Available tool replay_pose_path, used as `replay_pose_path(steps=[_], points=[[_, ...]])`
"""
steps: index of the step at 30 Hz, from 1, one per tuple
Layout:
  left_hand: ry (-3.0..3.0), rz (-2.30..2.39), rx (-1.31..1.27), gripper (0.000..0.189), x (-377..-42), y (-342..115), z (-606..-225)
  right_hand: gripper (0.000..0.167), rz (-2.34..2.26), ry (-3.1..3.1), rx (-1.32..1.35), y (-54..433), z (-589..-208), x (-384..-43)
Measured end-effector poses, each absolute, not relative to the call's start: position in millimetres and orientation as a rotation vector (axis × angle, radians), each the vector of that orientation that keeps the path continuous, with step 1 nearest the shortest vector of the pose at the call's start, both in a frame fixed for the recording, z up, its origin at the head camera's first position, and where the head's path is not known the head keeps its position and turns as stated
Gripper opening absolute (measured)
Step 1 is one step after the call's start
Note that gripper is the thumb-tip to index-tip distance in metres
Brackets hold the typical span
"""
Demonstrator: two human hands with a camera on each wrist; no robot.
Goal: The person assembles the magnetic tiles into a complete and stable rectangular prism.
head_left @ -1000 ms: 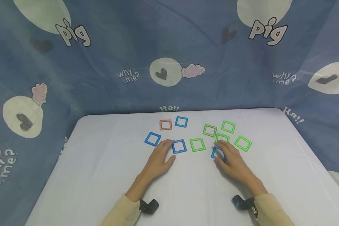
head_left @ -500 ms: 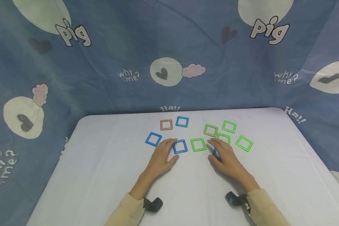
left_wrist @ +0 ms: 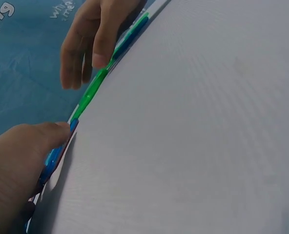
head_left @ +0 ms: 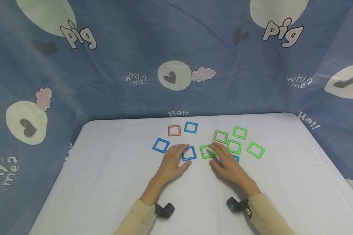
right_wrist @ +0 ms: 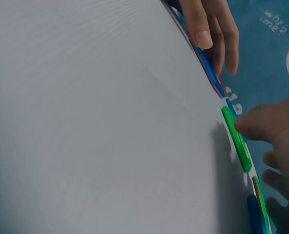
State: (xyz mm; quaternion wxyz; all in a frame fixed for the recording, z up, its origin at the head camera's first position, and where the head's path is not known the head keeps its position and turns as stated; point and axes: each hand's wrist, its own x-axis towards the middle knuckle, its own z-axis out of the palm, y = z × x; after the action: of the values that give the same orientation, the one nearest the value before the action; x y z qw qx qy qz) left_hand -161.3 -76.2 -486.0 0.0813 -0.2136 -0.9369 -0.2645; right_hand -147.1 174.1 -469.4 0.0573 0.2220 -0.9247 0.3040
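In the head view, several square plastic frames lie flat on the white table. My left hand [head_left: 172, 163] is beside a blue square frame [head_left: 191, 158], its fingers relaxed and partly over the frame's left edge; touch is unclear. My right hand [head_left: 229, 166] hovers with loosely bent fingers at the right part of a green square frame [head_left: 203, 152]. Another blue frame [head_left: 237, 158] is mostly hidden behind the right hand. Both wrist views show the frames edge-on: the green one [right_wrist: 237, 141] near my right thumb, a blue one [left_wrist: 51, 161] near my left hand.
Farther back are an orange frame [head_left: 174, 130] and a blue frame [head_left: 191, 127]. A blue frame [head_left: 160, 145] lies left of my left hand. Several green frames [head_left: 233, 147] sit at the right. A blue printed cloth [head_left: 106, 81] hangs behind the table [head_left: 106, 195].
My right hand has moved left, from over the right-hand blue frame to the green frame, uncovering part of that blue one. My left hand has shifted slightly right along with the view.
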Motion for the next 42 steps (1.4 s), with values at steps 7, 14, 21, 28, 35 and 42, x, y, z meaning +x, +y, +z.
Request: replay_pose_path(steps=[7,14,21,28,35,42], points=[[-2.799,-0.773,-0.631,0.056,-162.7,-75.5,-489.7,0.053,0.847,-2.810,0.654,169.0,-474.4,-152.3],[-2.812,-0.752,-0.599,0.053,-159.7,-75.4,-488.3,0.052,0.816,-2.833,0.657,166.2,-474.6,-155.7],[-2.788,-0.743,-0.617,0.051,-158.2,-74.2,-485.7,0.052,0.850,-2.869,0.638,164.9,-471.5,-159.5],[-2.800,-0.755,-0.612,0.050,-157.5,-76.8,-486.8,0.047,0.846,-2.888,0.651,163.1,-471.0,-161.1],[-2.780,-0.782,-0.624,0.050,-156.8,-78.3,-487.8,0.043,0.829,-2.854,0.681,162.2,-468.2,-160.3],[-2.785,-0.804,-0.632,0.049,-155.5,-79.5,-486.9,0.042,0.847,-2.816,0.703,162.9,-463.1,-155.9]])
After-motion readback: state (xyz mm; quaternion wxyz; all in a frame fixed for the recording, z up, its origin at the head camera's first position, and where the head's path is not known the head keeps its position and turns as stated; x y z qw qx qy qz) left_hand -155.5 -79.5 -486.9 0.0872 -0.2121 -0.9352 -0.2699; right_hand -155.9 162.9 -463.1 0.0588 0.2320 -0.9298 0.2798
